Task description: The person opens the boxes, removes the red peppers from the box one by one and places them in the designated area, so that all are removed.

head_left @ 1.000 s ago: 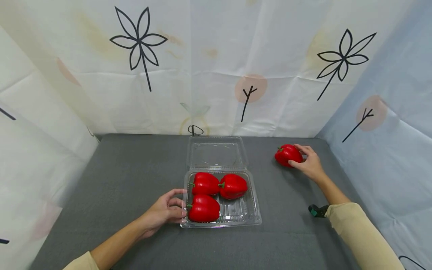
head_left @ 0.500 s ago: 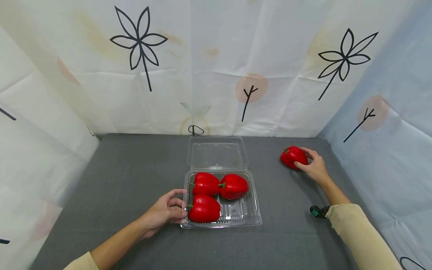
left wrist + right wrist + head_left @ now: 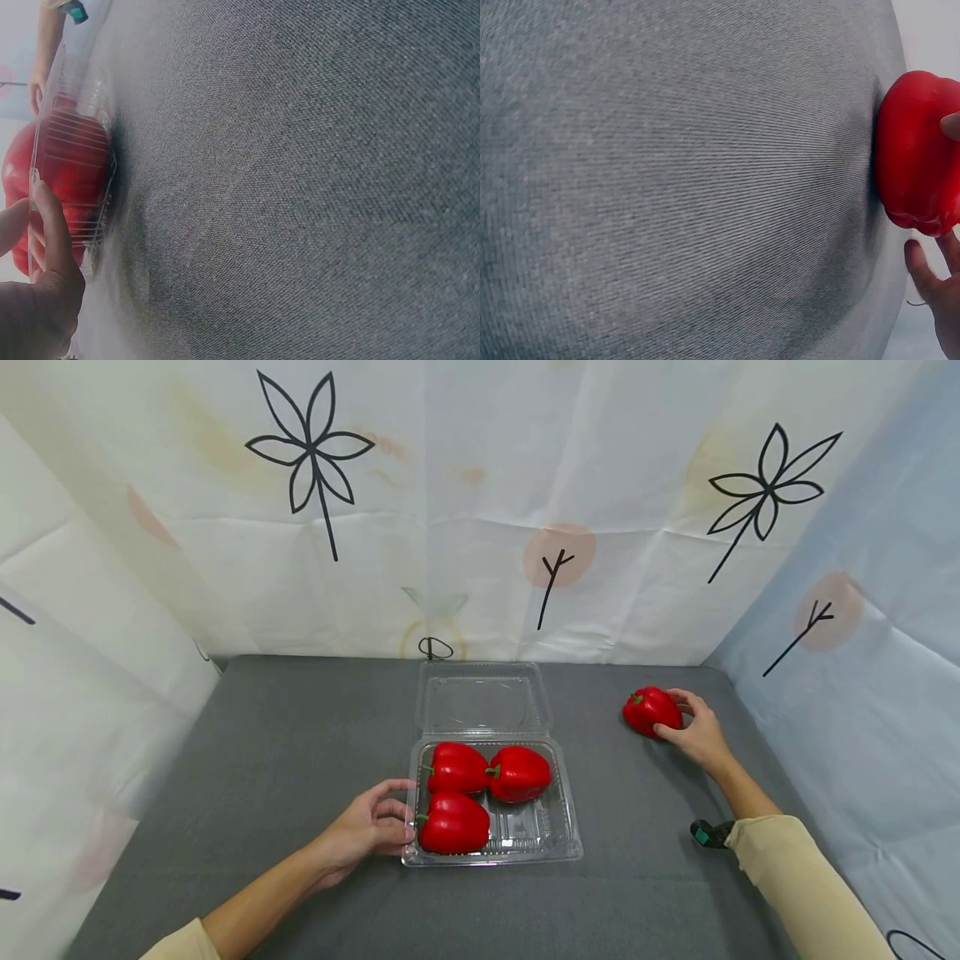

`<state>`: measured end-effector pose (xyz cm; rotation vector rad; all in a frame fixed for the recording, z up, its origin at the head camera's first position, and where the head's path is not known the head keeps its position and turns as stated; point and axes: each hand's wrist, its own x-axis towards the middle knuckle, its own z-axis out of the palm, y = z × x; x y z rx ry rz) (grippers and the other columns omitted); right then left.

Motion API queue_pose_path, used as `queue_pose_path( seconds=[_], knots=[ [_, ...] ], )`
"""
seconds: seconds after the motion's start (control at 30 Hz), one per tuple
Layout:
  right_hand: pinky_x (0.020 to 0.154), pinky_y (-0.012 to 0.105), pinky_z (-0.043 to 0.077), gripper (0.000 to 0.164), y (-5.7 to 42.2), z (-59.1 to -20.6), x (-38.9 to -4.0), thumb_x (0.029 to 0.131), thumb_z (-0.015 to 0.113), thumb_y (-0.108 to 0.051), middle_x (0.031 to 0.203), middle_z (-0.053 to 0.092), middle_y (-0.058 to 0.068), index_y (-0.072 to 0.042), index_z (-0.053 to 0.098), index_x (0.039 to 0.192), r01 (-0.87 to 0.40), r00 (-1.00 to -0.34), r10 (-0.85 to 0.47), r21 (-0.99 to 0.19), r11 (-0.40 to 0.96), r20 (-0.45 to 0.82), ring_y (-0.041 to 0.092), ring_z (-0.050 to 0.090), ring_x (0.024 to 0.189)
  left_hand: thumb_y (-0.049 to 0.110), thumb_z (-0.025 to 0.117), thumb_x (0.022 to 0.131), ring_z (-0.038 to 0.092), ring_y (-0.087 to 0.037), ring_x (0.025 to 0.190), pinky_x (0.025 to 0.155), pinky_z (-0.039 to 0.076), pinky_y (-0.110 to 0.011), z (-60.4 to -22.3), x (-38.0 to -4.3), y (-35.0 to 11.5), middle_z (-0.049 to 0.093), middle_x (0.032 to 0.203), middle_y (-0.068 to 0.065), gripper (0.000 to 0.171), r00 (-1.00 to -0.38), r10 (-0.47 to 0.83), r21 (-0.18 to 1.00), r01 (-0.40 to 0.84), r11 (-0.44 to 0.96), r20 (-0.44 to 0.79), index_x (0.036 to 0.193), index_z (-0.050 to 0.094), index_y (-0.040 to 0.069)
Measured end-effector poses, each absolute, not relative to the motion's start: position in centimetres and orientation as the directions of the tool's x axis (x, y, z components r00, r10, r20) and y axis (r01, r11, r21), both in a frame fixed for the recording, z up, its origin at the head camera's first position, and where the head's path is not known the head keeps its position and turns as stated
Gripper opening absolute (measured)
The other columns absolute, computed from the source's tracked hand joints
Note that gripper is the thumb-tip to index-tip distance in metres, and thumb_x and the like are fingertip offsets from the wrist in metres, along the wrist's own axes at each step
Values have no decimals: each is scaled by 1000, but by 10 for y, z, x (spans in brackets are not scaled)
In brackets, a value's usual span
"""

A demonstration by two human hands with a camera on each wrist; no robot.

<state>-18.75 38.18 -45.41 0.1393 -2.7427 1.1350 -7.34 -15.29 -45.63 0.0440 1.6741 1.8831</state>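
A clear plastic clamshell container (image 3: 568, 839) stands with its lid (image 3: 483, 697) folded back, three red bell peppers (image 3: 453, 823) lying in its base. My left hand (image 3: 367, 835) pinches the container's left rim between thumb and fingers, as the left wrist view confirms. Off to the right, a further red bell pepper (image 3: 651, 711) sits on the grey cloth, stem pointing left. My right hand (image 3: 699, 731) grips it from the right, thumb on the near side and fingers on the far side. In the right wrist view this bell pepper (image 3: 915, 150) touches or nearly touches the cloth.
Grey cloth (image 3: 315, 718) covers the table. Patterned white curtains (image 3: 480, 510) hang behind it and along both sides. A dark strap-like device (image 3: 708, 833) shows at the right sleeve. The container's lower right corner holds no pepper.
My right hand and its bell pepper have shifted right and slightly nearer, mostly in the first half second. The left hand, the container and its peppers stay in place.
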Motion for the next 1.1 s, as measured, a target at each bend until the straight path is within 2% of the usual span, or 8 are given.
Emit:
queue_pose_path(
  seconds=[0.1, 0.17, 0.27, 0.37, 0.63, 0.87, 1.0, 1.1],
  knots=[
    [81, 27, 44, 62, 381, -453, -188, 87, 71, -5, 135, 46, 33, 6, 42, 140, -151, -982, -27, -685, 713, 189, 48, 43, 121, 0, 70, 88, 64, -20, 79, 78, 59, -39, -457, -74, -153, 58, 99, -10, 70, -812, 456, 910, -415, -14, -364, 146, 31, 1],
    [86, 39, 45, 65, 380, -452, -187, 86, 71, -7, 136, 44, 33, 6, 40, 142, -146, -982, -21, -685, 713, 187, 49, 42, 122, 0, 70, 88, 64, -20, 79, 79, 59, -39, -457, -74, -152, 59, 100, -11, 71, -811, 457, 908, -418, -14, -366, 147, 31, 1],
    [94, 61, 41, 70, 376, -448, -186, 86, 72, -10, 139, 39, 34, 5, 37, 145, -135, -983, -11, -691, 710, 181, 50, 37, 126, 0, 70, 88, 64, -21, 80, 79, 59, -40, -456, -74, -152, 59, 101, -11, 71, -809, 458, 907, -421, -11, -370, 147, 30, 1],
    [97, 72, 35, 76, 369, -440, -185, 86, 73, -14, 144, 34, 33, 1, 34, 149, -127, -984, -6, -686, 717, 176, 51, 32, 131, 0, 70, 87, 64, -21, 80, 79, 59, -40, -455, -74, -152, 59, 101, -11, 71, -809, 457, 907, -421, -10, -370, 147, 30, 1],
    [89, 69, 46, 80, 336, -417, -178, 85, 74, -11, 151, 33, 26, -9, 33, 153, -221, -973, -109, -685, 694, 204, 50, 35, 131, -1, 70, 87, 64, -21, 80, 78, 58, -39, -456, -74, -153, 58, 101, -12, 71, -811, 458, 910, -415, -11, -364, 147, 31, 2],
    [107, 67, 30, 101, 298, -407, -170, 79, 83, -13, 160, 27, 19, -15, 20, 159, -367, -926, -310, -699, 613, 214, 42, 30, 143, -1, 70, 87, 64, -21, 81, 79, 59, -39, -456, -74, -152, 58, 100, -11, 72, -812, 456, 909, -417, -13, -365, 147, 31, 2],
    [105, 65, 34, 107, 277, -402, -163, 76, 87, -20, 160, 29, 15, -19, 19, 160, -420, -890, -419, -686, 595, 181, 38, 32, 143, -1, 70, 87, 64, -22, 81, 79, 59, -39, -456, -74, -153, 58, 100, -11, 71, -812, 454, 910, -415, -7, -366, 147, 31, 2],
    [104, 65, 36, 110, 263, -398, -159, 75, 88, -23, 161, 26, 12, -18, 19, 160, -457, -852, -500, -683, 569, 154, 37, 31, 144, -1, 70, 87, 65, -21, 81, 79, 58, -39, -456, -74, -153, 58, 101, -11, 71, -812, 456, 911, -412, -7, -364, 147, 31, 2]
  ],
)
